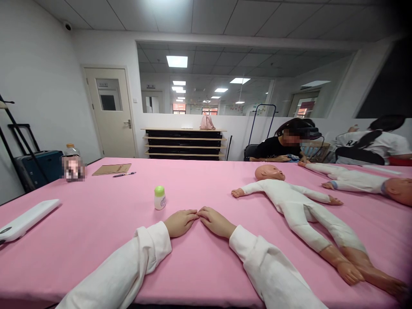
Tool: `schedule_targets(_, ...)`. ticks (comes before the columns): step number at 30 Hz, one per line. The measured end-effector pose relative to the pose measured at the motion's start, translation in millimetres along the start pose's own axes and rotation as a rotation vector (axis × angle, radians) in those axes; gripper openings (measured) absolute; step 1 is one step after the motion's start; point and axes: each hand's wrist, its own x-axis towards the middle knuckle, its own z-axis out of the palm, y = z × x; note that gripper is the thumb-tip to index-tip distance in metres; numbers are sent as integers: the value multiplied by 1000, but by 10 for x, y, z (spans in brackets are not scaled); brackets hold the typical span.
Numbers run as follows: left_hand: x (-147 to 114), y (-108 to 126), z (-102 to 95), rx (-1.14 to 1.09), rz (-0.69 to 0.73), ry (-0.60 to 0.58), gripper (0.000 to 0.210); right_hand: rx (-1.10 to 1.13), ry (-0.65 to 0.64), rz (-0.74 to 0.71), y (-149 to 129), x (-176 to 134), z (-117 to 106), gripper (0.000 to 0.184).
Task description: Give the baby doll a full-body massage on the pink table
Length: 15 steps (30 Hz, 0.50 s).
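My left hand lies palm down on the pink tablecloth, its fingers stretched out. Opposite it, my right hand rests the same way, and the fingertips of both hands meet in the middle. Neither hand holds anything. Just beyond my left hand stands a small white bottle with a green cap, upright and apart from the fingers. To the right of my right hand, a baby doll in a white bodysuit lies on its back, arms spread and feet toward the near right.
A second doll lies at the far right. On the left are a long white device, a brown notebook, a pen and an orange-capped bottle. Two people, one in a black shirt, sit beyond the table.
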Motion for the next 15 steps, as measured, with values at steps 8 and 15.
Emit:
schedule_targets(8, -16, 81, -202, 205, 57, 285, 31, 20, 5, 4, -44, -11, -42, 27)
schedule_targets(15, -296, 537, -913, 420, 524, 1077, 22, 43, 6, 0, -12, -7, -57, 27)
